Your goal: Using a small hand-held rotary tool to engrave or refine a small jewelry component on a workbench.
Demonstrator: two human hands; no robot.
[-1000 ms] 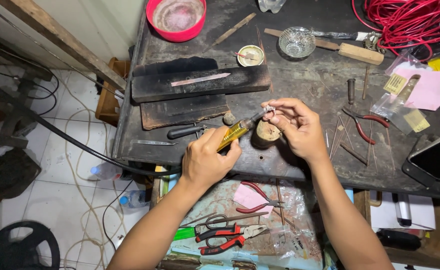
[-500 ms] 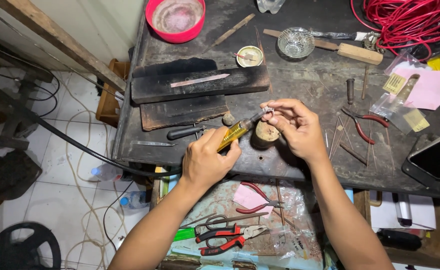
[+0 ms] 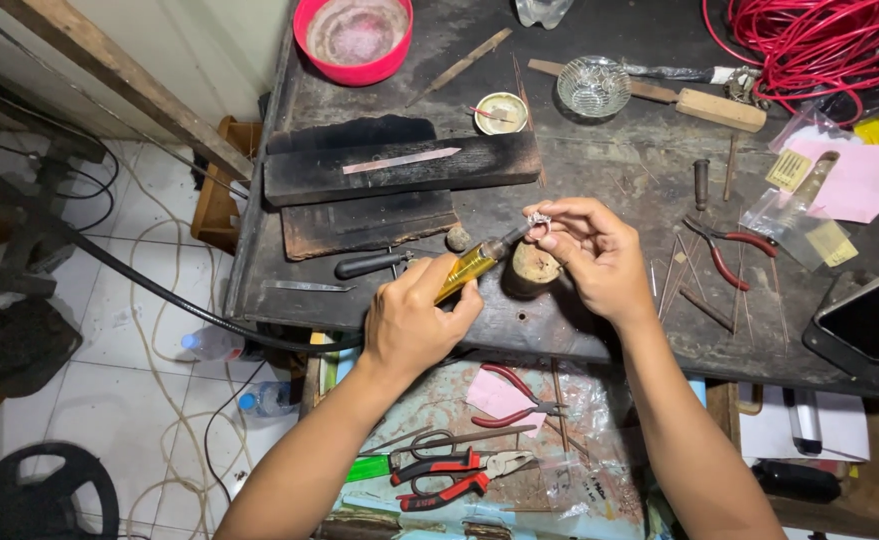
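My left hand (image 3: 414, 320) grips a small tool with a clear yellow handle (image 3: 466, 270), its metal tip pointing up and right. That tip meets a tiny silvery ring-like piece (image 3: 538, 219) pinched between the thumb and fingers of my right hand (image 3: 591, 258). Both hands hover over the front part of a dark, worn workbench (image 3: 599, 170). A round wooden peg (image 3: 534, 265) sits on the bench just under my right hand.
A charred wooden block (image 3: 399, 170) with a metal strip lies left of centre, a black-handled tool (image 3: 374, 264) below it. Red-handled pliers (image 3: 724, 250), thin metal rods, a glass dish (image 3: 592, 87), a red bowl (image 3: 352, 38) and red wire (image 3: 809, 45) surround. An open drawer below holds cutters (image 3: 439, 475).
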